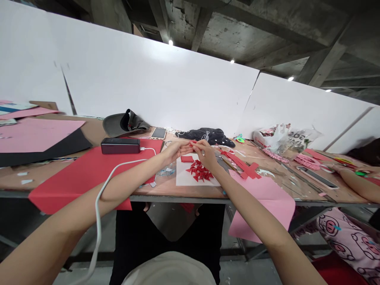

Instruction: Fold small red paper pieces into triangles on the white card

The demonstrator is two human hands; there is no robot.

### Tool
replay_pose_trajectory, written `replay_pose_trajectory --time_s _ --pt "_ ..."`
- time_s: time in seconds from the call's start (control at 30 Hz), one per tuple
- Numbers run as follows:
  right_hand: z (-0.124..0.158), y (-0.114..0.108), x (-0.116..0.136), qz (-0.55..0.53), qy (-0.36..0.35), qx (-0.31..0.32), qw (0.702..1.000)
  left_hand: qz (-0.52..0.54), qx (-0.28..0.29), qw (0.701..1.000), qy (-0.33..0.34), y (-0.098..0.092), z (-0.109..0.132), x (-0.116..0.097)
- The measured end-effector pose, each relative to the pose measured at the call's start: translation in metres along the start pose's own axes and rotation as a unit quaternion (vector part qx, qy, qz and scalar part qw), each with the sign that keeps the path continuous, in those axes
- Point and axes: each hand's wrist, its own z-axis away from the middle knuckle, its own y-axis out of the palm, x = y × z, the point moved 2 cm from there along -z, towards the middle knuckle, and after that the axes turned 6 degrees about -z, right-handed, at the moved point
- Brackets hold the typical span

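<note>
My left hand (179,149) and my right hand (206,152) meet above the table, fingertips together. Between them shows a small piece of red paper (193,143), mostly covered by the fingers, so its folds cannot be made out. Just below lies a pile of small folded red paper pieces (201,171) on a white sheet (182,178). A small stack of red paper rectangles (187,159) sits at the sheet's upper left. Right of my right hand, long red paper strips (240,164) lie crossed over one another.
A black power bank (120,146) with a white cable rests on large red paper (74,174). Farther off are a cap (126,123), a phone (158,133) and dark cloth (208,136). Pink paper (267,202) overhangs the front edge. Another person's arm (356,184) reaches in at right.
</note>
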Motion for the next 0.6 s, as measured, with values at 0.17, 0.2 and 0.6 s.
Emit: replay_pose_trajectory --time_s 0.17,0.2,0.6 --pt "0.0 -0.001 -0.009 -0.008 -0.006 0.004 1.0 -0.009 0.01 1.0 -0.012 -0.002 0.0 0.004" --pt "0.0 -0.001 -0.01 -0.008 -0.003 0.001 1.0 -0.013 0.016 1.0 -0.014 -0.002 0.001 0.004" --pt "-0.003 -0.004 -0.008 -0.012 0.002 -0.01 1.0 -0.063 0.049 0.997 0.006 0.001 0.005 0.001"
